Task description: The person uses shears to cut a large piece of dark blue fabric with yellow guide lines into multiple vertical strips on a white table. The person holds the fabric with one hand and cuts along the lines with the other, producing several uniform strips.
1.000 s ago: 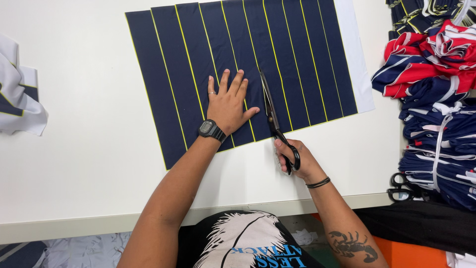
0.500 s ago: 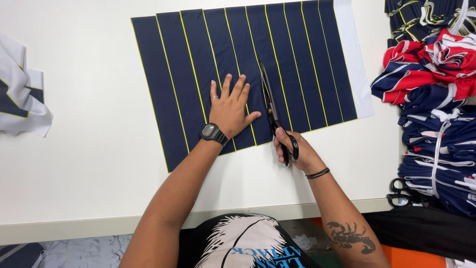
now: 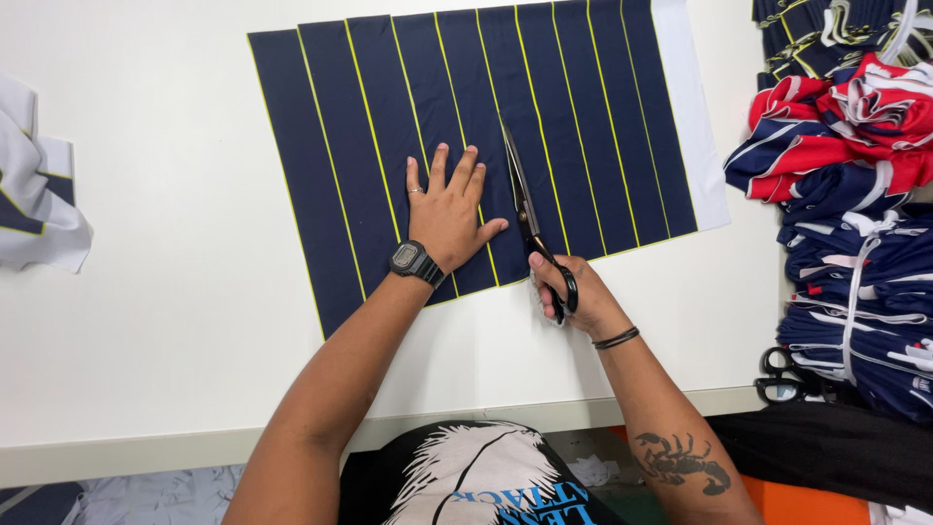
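- A person stands at a white surface, seen from above, with both bare forearms reaching forward.
- A sheet of dark navy fabric with thin yellow lines running lengthwise lies flat on the surface, slightly askew, with a white strip along its right edge.
- The left hand lies palm down on the fabric, fingers spread, holding nothing; it presses the cloth flat just left of the blades. A black watch sits on that wrist.
- The right hand has its grip closed through the handles of a pair of black scissors. The blades point away from the person and look nearly shut, lying along one yellow line, already inside the near edge of the fabric.
- Folded navy, red and white garments are stacked at the far right, with a second pair of scissors beside them. A white and navy scrap lies at the left.
- Risk, as I judge it: the left thumb sits near the blades and could be nicked if the hand creeps over.
- If the pressing hand slackens, the cloth could shift or bunch and the cut could wander off the line.
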